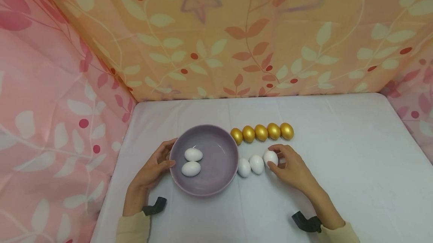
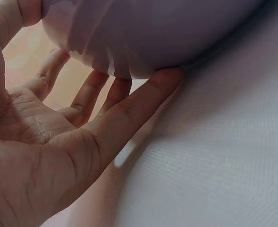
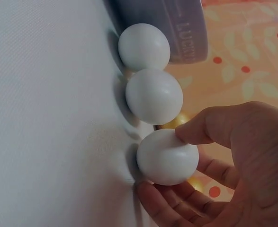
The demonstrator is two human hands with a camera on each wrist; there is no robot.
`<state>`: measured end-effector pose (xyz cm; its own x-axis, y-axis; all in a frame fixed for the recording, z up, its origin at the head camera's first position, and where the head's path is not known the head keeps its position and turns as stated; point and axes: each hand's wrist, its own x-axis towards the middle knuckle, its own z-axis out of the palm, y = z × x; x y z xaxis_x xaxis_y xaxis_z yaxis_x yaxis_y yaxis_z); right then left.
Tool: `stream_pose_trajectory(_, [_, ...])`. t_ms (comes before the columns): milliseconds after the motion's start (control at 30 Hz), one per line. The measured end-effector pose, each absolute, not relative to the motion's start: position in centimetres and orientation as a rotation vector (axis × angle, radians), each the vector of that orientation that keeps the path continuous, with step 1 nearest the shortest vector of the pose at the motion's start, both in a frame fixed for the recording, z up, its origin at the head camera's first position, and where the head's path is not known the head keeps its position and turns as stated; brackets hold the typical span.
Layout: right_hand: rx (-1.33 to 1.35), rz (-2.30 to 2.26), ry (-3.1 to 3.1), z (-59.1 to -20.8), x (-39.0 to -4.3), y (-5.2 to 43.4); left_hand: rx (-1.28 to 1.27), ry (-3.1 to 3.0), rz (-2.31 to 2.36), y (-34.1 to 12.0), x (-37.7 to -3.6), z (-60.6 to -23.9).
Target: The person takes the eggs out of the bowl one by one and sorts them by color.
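Note:
A purple bowl [image 1: 216, 183] stands on the white table with two white eggs [image 1: 192, 161] lying inside, near its left wall. My left hand [image 1: 153, 168] holds the bowl's left side, thumb at the rim; in the left wrist view its fingertips [image 2: 169, 75] touch the outer wall. To the right of the bowl, a row of three white eggs lies on the cloth. My right hand [image 1: 291, 166] pinches the rightmost white egg [image 3: 168, 157] between thumb and fingers. The other two, the middle egg [image 3: 154, 97] and the egg nearest the bowl [image 3: 144, 46], lie beside it.
Several gold eggs [image 1: 261, 132] form a row behind the white ones, the leftmost close to the bowl's rim. A white cloth [image 1: 355, 153] covers the table. Patterned fabric [image 1: 236, 47] hangs along the back, with pink fabric [image 1: 50, 123] at the left.

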<state>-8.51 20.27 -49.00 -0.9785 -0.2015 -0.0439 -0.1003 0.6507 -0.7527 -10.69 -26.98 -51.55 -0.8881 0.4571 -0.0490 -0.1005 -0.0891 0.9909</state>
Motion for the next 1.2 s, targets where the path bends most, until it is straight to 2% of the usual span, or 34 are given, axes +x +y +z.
stream_pose_trajectory(467, [-0.282,-1.141,2.808,-46.7,-9.5,20.5,0.375,1.819,2.032,-27.0,-10.6,-51.5])
stream_pose_trajectory(767, [-0.659,-1.243,2.895,-44.7,-11.4,18.4,0.374,1.818,2.031,-26.5,-10.8,-51.5])
stream_pose_trajectory(1033, [-0.837,-1.132,2.958,-42.9,-12.6,16.6,0.366,1.846,1.992,-25.6,-11.9,-51.2])
stream_pose_trajectory(1200, [-1.024,-1.112,2.837,-41.9,-13.5,13.6,0.332,1.874,1.994,-27.0,-10.6,-51.1])
